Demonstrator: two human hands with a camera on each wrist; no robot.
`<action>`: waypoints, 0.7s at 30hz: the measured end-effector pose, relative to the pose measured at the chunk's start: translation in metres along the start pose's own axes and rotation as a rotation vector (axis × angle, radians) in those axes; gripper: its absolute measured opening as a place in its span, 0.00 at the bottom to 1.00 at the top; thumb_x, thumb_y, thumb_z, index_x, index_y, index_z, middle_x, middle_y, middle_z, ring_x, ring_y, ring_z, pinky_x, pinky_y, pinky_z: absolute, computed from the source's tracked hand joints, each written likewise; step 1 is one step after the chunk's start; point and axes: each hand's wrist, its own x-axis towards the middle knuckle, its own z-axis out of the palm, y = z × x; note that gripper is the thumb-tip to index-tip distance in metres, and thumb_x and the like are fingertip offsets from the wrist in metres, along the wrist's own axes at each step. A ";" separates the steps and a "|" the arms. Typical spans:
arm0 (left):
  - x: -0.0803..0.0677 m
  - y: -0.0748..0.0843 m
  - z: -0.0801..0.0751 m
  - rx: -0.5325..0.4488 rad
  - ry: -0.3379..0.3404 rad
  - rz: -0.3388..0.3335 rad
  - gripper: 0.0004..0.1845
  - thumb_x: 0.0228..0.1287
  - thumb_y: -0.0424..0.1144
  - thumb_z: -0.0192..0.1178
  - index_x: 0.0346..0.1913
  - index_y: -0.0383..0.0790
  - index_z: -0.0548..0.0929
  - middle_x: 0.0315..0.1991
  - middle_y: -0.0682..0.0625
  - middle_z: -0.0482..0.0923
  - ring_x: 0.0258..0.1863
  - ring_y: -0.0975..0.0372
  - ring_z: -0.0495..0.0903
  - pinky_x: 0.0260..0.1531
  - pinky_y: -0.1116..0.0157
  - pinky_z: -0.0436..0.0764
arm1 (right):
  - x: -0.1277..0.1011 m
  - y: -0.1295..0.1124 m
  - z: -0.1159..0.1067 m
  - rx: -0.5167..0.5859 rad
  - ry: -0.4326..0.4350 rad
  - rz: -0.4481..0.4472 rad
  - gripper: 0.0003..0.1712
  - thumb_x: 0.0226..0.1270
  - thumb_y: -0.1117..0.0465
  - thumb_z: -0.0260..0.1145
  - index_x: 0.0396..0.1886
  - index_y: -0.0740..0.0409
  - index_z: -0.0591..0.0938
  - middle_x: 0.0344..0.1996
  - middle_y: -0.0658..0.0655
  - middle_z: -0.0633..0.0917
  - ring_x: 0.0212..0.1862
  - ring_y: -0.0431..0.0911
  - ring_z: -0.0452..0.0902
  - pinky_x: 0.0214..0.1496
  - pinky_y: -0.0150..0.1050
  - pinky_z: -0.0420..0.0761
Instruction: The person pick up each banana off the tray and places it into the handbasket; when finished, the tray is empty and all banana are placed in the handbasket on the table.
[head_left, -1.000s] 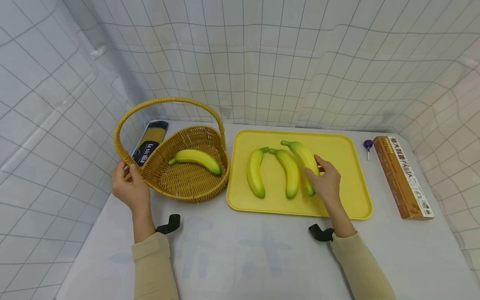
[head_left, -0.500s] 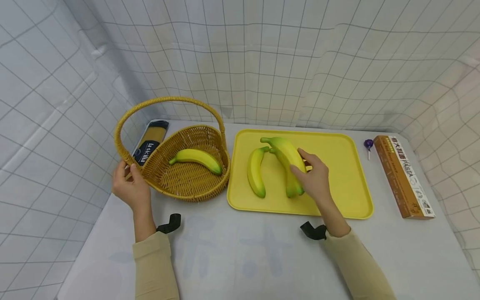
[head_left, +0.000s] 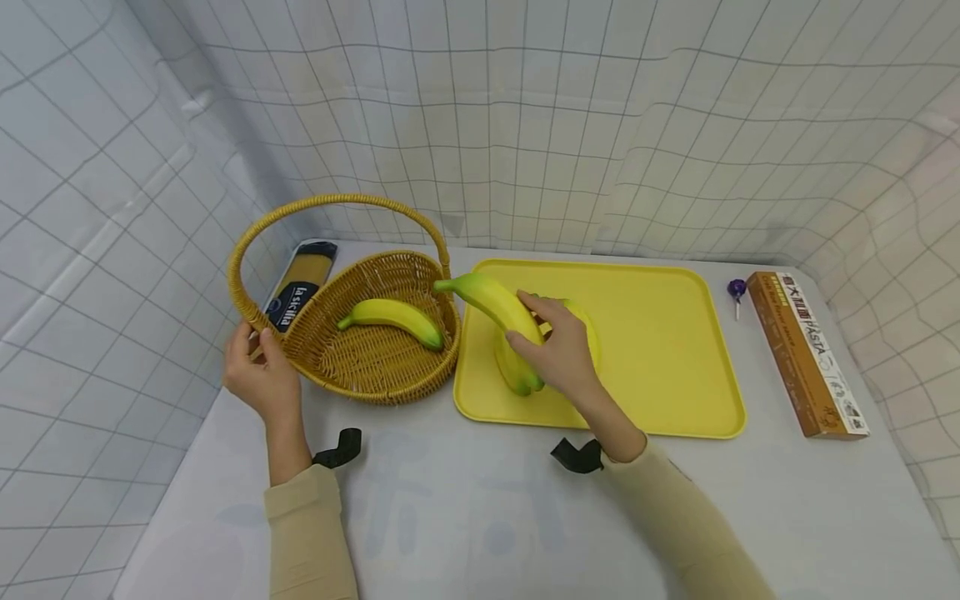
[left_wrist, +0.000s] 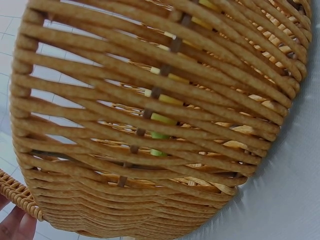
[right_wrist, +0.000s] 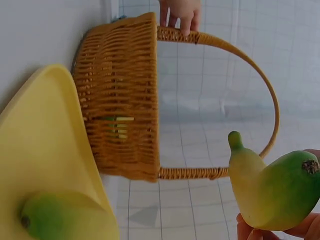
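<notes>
My left hand (head_left: 262,375) grips the foot of the handle of a wicker basket (head_left: 382,393). In the left wrist view the basket's woven side (left_wrist: 150,115) fills most of the picture, with fingertips (left_wrist: 17,226) at the handle. Inside the basket lies one banana (head_left: 393,317). My right hand (head_left: 562,350) holds another banana (head_left: 495,302) above the left part of a yellow tray (head_left: 660,358), its stem toward the basket. Two more bananas lie on the tray, partly hidden behind that hand; one banana (right_wrist: 55,215) shows in the right wrist view.
Behind the basket lies a dark pasta packet (head_left: 300,283). A purple lollipop (head_left: 737,289) and a brown pasta box (head_left: 806,354) are right of the tray. Gridded white curtains (head_left: 540,125) stand at the back and sides. The basket handle arches high.
My right hand has carried its banana leftward from the tray's middle, over the other two bananas, to near the basket's rim. The left hand and basket have stayed in place.
</notes>
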 end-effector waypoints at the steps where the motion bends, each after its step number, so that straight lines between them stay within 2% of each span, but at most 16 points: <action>1: 0.000 0.000 0.000 -0.001 0.001 0.002 0.15 0.71 0.39 0.53 0.53 0.40 0.85 0.47 0.42 0.83 0.44 0.67 0.81 0.40 0.79 0.78 | 0.001 -0.004 0.005 0.000 -0.011 -0.010 0.32 0.57 0.59 0.70 0.64 0.57 0.78 0.48 0.58 0.84 0.44 0.49 0.77 0.38 0.38 0.79; 11: 0.000 0.000 0.000 -0.007 0.003 0.002 0.15 0.70 0.38 0.54 0.52 0.39 0.85 0.46 0.42 0.83 0.43 0.67 0.81 0.39 0.80 0.77 | 0.021 -0.042 0.056 -0.021 -0.131 -0.125 0.33 0.57 0.58 0.69 0.64 0.58 0.77 0.50 0.57 0.85 0.42 0.47 0.77 0.38 0.35 0.77; 14: 0.000 0.000 0.000 -0.010 0.000 -0.003 0.15 0.70 0.38 0.54 0.52 0.40 0.85 0.46 0.42 0.83 0.43 0.67 0.81 0.40 0.79 0.77 | 0.029 -0.049 0.071 -0.038 -0.165 -0.131 0.33 0.57 0.57 0.67 0.65 0.57 0.77 0.51 0.57 0.85 0.40 0.46 0.76 0.36 0.34 0.74; 21: 0.000 0.000 0.000 -0.009 0.002 -0.006 0.15 0.70 0.38 0.54 0.52 0.38 0.85 0.46 0.42 0.83 0.44 0.65 0.81 0.40 0.79 0.78 | 0.048 -0.057 0.101 -0.120 -0.260 -0.136 0.33 0.60 0.54 0.65 0.66 0.55 0.76 0.55 0.55 0.83 0.42 0.45 0.75 0.38 0.32 0.72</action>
